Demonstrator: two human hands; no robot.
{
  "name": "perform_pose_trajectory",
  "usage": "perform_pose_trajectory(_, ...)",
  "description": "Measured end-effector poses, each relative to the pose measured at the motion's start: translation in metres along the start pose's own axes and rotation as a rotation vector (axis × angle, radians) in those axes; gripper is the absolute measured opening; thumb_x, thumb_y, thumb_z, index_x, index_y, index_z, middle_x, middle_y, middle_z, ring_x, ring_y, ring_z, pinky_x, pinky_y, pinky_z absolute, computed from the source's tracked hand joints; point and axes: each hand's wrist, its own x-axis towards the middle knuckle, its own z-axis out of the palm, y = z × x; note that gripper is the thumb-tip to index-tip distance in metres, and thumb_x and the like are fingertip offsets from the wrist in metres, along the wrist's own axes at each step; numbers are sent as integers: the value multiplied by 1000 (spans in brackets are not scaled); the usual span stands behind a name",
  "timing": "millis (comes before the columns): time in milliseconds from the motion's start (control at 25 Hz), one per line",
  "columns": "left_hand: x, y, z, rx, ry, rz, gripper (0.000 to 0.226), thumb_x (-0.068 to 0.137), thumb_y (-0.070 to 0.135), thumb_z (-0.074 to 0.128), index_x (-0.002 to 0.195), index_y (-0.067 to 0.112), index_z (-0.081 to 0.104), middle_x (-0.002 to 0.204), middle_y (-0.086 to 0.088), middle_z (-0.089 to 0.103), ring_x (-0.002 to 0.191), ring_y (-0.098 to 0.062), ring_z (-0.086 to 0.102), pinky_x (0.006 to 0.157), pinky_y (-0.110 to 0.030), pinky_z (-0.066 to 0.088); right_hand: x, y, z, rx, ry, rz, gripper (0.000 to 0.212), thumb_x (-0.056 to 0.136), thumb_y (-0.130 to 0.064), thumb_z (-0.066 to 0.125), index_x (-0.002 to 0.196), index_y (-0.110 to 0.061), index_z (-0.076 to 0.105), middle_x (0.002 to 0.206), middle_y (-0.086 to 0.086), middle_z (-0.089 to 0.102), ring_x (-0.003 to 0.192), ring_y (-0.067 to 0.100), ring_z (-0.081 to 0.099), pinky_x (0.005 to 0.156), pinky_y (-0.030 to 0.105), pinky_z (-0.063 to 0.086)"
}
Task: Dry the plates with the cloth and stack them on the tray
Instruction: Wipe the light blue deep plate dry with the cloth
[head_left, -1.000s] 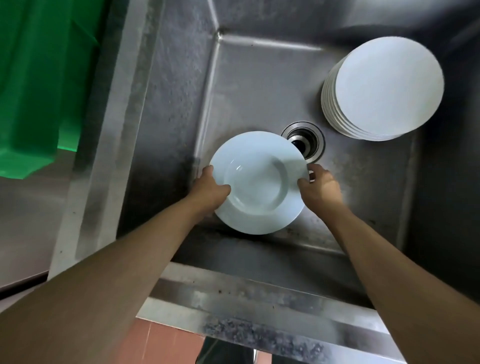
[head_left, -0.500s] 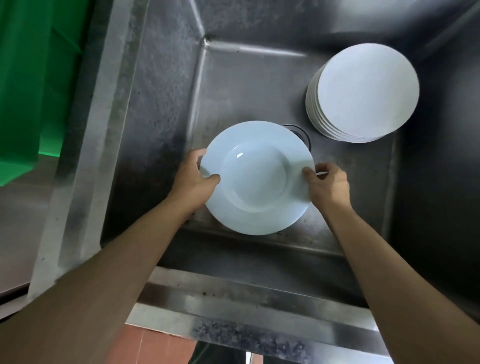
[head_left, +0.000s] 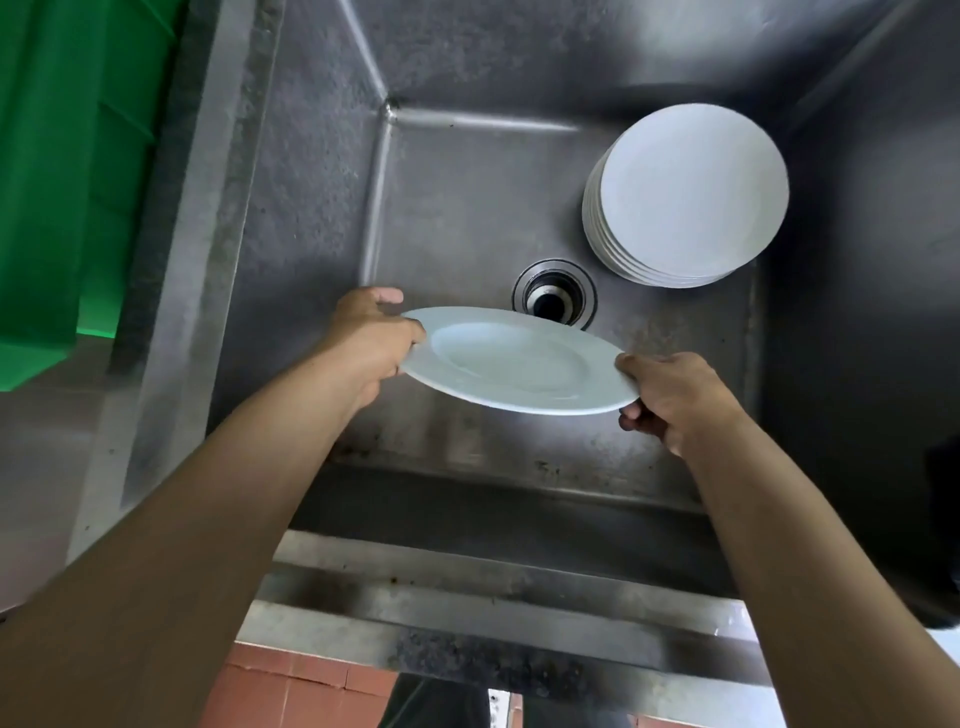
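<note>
White porcelain plate (head_left: 514, 361) is held tilted above the steel sink (head_left: 311, 182), gripped at opposite rim edges by the left hand (head_left: 374, 345) and right hand (head_left: 670, 397), fingers curled round the rim, probably so water drains. Further plates are stacked (head_left: 685, 195) beyond the drain (head_left: 553, 296). No cloth or tray is visible.

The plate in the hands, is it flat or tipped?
Tipped: the plate looks a narrow oval, left hand higher than right hand.
</note>
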Motion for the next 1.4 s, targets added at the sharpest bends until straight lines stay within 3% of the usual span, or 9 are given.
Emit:
perform_pose_trajectory(240,-4,15,4,-119,13,-90,37,87,-12,64,116,9,57,96,-10,62,69,-16,62,53,-29,53,-8,4,-5,139,-25,4,27,103,-17,58,93,8,62,41,6,44,32,17,40,51,34,41)
perform_pose_trajectory(400,-19,9,8,-269,35,-194,19,90,-1,65,107,8,64,83,-7,68,70,-18,66,61,-30,58,-24,15,-1,149,55,-201,37,104,-24,56,92,10,64,48,7,50,38,15,41,46,24,38)
perform_pose_trajectory(520,-41,-1,9,-541,-41,-269,22,92,10,67,113,17,64,95,-4,74,81,-20,71,64,-33,60,-43,20,5,225,95,-389,35,106,-28,55,90,1,64,57,3,57,45,9,49,44,20,42)
perform_pose_trajectory(640,-66,-9,8,-753,-173,-258,33,89,24,73,121,19,67,108,-4,78,92,-24,77,71,-40,63,-60,23,9,331,99,-449,30,107,-27,55,91,-3,63,59,-7,60,50,4,53,47,18,45)
perform_pose_trajectory(840,-97,-3,5,-810,-311,-114,47,103,52,46,139,24,59,132,-4,69,120,-29,66,99,-50,54,-91,23,-2,397,115,-468,33,108,-25,54,94,4,59,59,-10,59,51,2,53,47,17,47)
perform_pose_trajectory(960,-115,13,3,-770,-253,-53,50,101,61,43,135,30,62,128,1,71,116,-26,69,94,-48,57,-113,21,-13,394,132,-453,33,107,-26,55,92,3,58,65,-2,59,53,3,55,47,17,49)
perform_pose_trajectory(1120,-145,38,-4,-690,-134,-34,40,96,63,51,118,34,67,106,11,78,94,-16,76,67,-35,63,-146,12,-31,318,142,-400,28,106,-30,57,97,-5,64,75,1,67,59,3,65,50,25,57)
perform_pose_trajectory(1200,-159,48,-8,-669,-76,-39,35,95,62,55,111,33,66,95,13,79,84,-13,77,60,-32,61,-158,9,-44,229,138,-397,27,107,-28,55,102,-4,66,71,3,67,51,7,64,51,30,57)
perform_pose_trajectory(1400,-191,66,-10,-609,-95,8,36,96,61,53,114,33,67,97,12,79,85,-14,77,63,-33,62,-181,11,-83,152,147,-404,21,104,-20,55,104,-6,70,64,-1,67,50,10,61,54,25,50)
